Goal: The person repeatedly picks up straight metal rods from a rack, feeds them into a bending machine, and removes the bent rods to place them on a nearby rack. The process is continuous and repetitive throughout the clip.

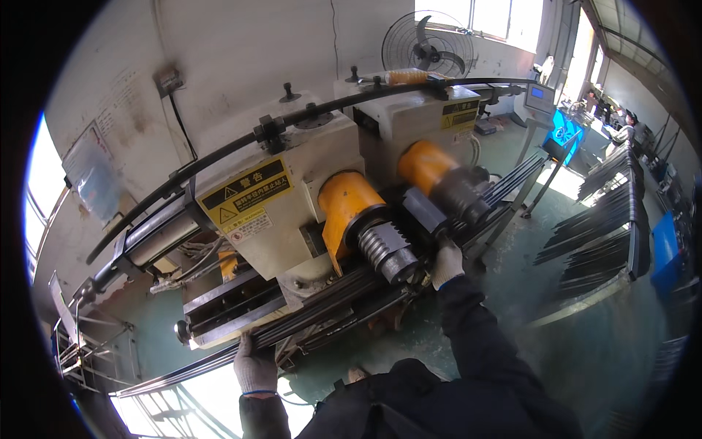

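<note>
Long thin dark metal rods [314, 314] lie as a bundle along the front of a cream machine [292, 219], running from lower left to upper right. My left hand [256, 366], in a pale knit glove, is closed round the bundle left of the machine's middle. My right hand [447, 265], gloved likewise, is closed at the rods beside a dark grey block [425, 211]; part of its fingers is hidden. Just left of it a ridged dark cylinder [386, 247] sticks out of an orange housing [347, 196]. A second orange housing [425, 164] behind looks blurred.
A long black bar [329, 107] spans the machine's top. Near the back wall stands a fan [428, 51]. At the right, a rack [632, 241] bears many dark rods, and a control box [539, 97] tops a stand. Farther off is another person [623, 134].
</note>
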Motion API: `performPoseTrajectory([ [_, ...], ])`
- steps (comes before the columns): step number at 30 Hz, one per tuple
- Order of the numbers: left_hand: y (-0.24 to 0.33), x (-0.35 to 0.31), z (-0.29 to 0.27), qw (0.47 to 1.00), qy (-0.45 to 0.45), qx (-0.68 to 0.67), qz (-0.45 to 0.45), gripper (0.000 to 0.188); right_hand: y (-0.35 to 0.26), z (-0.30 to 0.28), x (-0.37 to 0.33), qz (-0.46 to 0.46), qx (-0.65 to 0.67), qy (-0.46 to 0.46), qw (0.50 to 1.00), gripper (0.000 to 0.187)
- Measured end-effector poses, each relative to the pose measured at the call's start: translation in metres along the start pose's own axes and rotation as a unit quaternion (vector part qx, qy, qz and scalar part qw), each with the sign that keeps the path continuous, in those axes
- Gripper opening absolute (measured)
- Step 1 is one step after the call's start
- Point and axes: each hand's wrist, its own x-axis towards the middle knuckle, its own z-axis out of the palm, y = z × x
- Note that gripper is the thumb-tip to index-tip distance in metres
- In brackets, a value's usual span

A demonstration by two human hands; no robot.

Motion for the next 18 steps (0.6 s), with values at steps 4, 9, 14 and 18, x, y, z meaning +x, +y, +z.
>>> performPoseTrajectory([
  [4, 0.006, 0.018, -0.003, 0.997, -0.041, -0.037, -0.052, 0.032, 0.01, -0.022, 0.021, -0.428, -0.625, -0.045, 0.652, 0.026],
  [9, 0.054, 0.043, -0.015, 0.999, -0.048, 0.006, 0.026, 0.025, 0.054, -0.078, 0.097, -0.303, -0.424, -0.049, 0.852, 0.026],
  [14, 0.075, 0.033, -0.037, 0.995, 0.036, 0.015, 0.089, 0.026, 0.025, -0.025, 0.032, -0.406, -0.725, -0.059, 0.554, 0.05],
  [18, 0.018, 0.043, -0.022, 0.998, -0.033, 0.015, 0.056, 0.03, 0.019, -0.018, 0.01, -0.291, -0.449, 0.023, 0.845, 0.036],
])
